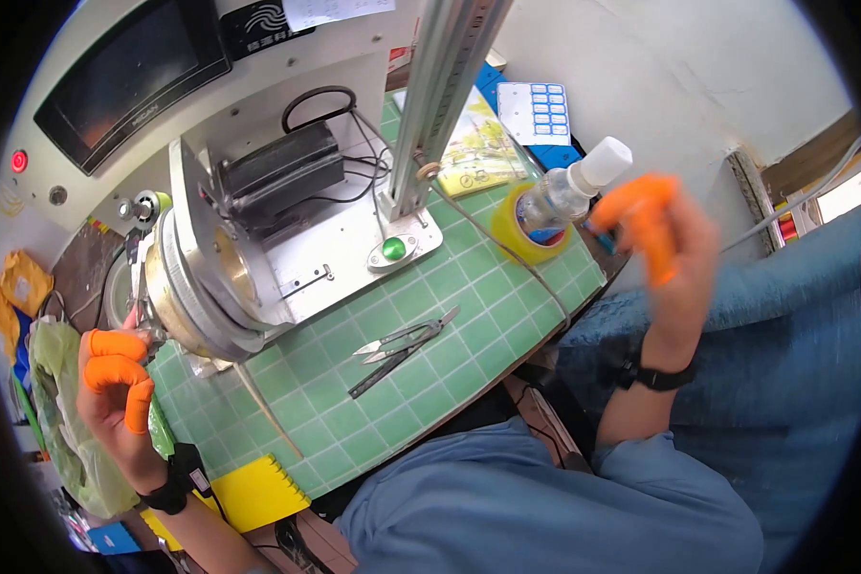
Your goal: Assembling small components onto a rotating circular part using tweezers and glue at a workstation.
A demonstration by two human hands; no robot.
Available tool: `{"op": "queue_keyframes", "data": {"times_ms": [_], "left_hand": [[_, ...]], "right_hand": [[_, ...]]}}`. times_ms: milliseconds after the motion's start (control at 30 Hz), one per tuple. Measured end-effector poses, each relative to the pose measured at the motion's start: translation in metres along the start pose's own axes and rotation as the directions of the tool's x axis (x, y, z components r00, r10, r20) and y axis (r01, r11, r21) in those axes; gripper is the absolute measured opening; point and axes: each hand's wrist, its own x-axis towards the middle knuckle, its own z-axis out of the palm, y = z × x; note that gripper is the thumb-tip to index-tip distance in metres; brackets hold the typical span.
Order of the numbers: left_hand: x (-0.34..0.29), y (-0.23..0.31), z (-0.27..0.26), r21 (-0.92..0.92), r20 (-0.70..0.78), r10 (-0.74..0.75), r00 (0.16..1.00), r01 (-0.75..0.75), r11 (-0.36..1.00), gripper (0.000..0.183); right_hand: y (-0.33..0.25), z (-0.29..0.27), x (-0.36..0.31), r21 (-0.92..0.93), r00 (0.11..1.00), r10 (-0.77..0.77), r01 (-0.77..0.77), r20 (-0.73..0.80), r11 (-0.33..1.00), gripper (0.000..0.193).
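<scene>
- Left hand [115, 378]: orange finger cots on thumb and fingers, black wrist strap. Fingers curled narrow, tips close together at the lower left rim of the spool [201, 287]; they seem to pinch something fine there, but I cannot tell what, too small.
- Spool: round metal disc stack on the machine's shaft, tilted toward the person, left of the motor [277, 172]. Sits at the mat's left edge, so the left hand reaches it from the side without crossing the work area.
- Right hand [655, 234]: raised off the table, blurred, orange cots on the fingertips. Fingers loosely bent and part spread; nothing visibly held. Just right of the bottle [574, 187].
- Bottle: clear, white cap, lying tilted with its base in the hole of the yellow tape roll [526, 225], which keeps it from rolling.
- Snips [407, 342]: lie flat mid-mat, blades closed, with a dark tool just beside them; within reach of either hand, apart from both.
- Green grid mat [430, 402] covers the bench; a thin stick [268, 411] lies near the spool, a yellow notepad [253, 493] at the near edge.
- Upright aluminium rail [440, 96] stands behind; a green button [393, 250] at its base.
</scene>
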Motion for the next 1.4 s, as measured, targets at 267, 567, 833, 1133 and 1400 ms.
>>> {"op": "queue_keyframes", "data": {"times_ms": [267,567,833,1133,1400], "left_hand": [[0.002,0.002,0.003,0.004,-0.004,0.004,1.000,-0.004,1.000,0.021],[0.000,0.001,-0.001,0.007,0.012,0.041,0.999,-0.042,0.999,0.017],[0.000,0.003,-0.001,-0.006,0.000,0.037,0.999,-0.037,0.999,0.016],[0.010,-0.003,-0.002,-0.127,0.063,0.150,0.987,-0.141,0.982,0.018],[0.007,-0.005,-0.008,-0.087,0.056,0.174,0.983,-0.169,0.982,0.014]], "right_hand": [[0.034,0.129,-0.056,-0.208,0.736,-0.117,0.335,0.667,0.919,0.019],[0.031,0.133,-0.055,-0.151,0.576,-0.134,0.419,0.806,0.895,0.019],[0.018,0.136,-0.048,-0.244,0.432,0.040,0.428,0.901,0.870,0.024],[-0.034,0.110,0.007,-0.043,0.508,-0.001,0.076,0.861,0.996,0.021],[-0.060,0.113,0.050,0.718,0.721,-0.536,0.076,0.440,0.692,0.033]]}}
